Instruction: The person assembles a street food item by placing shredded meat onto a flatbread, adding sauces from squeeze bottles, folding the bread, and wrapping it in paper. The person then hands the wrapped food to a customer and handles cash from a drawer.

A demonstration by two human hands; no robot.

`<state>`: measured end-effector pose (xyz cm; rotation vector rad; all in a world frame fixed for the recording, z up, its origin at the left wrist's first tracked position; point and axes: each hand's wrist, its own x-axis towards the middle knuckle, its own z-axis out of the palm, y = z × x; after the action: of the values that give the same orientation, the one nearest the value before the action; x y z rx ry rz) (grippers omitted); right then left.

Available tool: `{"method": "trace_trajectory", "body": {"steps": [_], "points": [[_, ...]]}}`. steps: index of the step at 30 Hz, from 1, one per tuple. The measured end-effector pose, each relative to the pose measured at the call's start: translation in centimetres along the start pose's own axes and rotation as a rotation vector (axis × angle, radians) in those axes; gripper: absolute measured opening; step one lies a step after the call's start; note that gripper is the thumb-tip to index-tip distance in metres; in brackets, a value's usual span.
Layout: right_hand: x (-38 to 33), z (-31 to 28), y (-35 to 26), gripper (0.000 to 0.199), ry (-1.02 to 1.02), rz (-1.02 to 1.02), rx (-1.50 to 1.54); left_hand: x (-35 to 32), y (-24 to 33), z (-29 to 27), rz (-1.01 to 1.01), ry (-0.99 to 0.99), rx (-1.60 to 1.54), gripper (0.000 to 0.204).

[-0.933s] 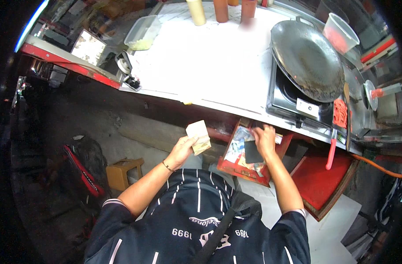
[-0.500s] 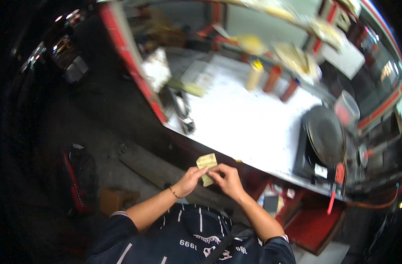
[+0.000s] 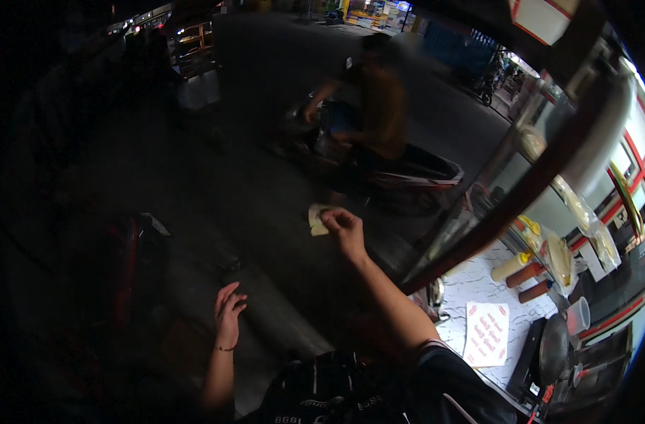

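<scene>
In front of me, my right hand [image 3: 344, 230] is stretched out with its fingers pinched on a small yellowish paper slip [image 3: 317, 222] that looks folded, perhaps a banknote. The slip is held up over the dark ground, on the near side of a person [image 3: 382, 106] on a motorbike [image 3: 421, 168]. Lower and to the left is my left hand [image 3: 228, 316], raised, its fingers loosely apart and holding nothing. A dark bracelet circles that wrist.
On my right stands a stall counter [image 3: 453, 328] with a printed paper sheet [image 3: 486, 334], a yellow-capped bottle [image 3: 510, 266], red sauce bottles, a black pan [image 3: 553, 350] and a clear plastic tub [image 3: 577, 316]. A dark post [image 3: 502, 205] rises at its corner. Red bodywork [image 3: 126, 272] shows dimly on the left.
My view has swung left, from counter to street. My hands have parted: the right carries the slip forward, the left has let go. The rider and a printed sheet on the counter now show.
</scene>
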<state>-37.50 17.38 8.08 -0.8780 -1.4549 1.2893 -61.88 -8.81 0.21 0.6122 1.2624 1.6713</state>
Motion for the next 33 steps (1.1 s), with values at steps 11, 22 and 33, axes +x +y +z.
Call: {"method": "trace_trajectory", "body": {"steps": [11, 22, 33], "points": [[22.9, 1.3, 8.0, 0.026, 0.264, 0.024, 0.384, -0.4, -6.2, -10.8, -0.046, 0.385, 0.212, 0.039], [48.5, -11.3, 25.4, 0.034, 0.553, -0.096, 0.379, 14.9, -8.5, -12.1, -0.231, 0.537, 0.266, 0.043], [56.0, -13.8, 30.6, 0.038, 0.638, -0.046, 0.310, 21.7, -7.0, -12.0, -0.395, 0.445, 0.249, 0.046]]}}
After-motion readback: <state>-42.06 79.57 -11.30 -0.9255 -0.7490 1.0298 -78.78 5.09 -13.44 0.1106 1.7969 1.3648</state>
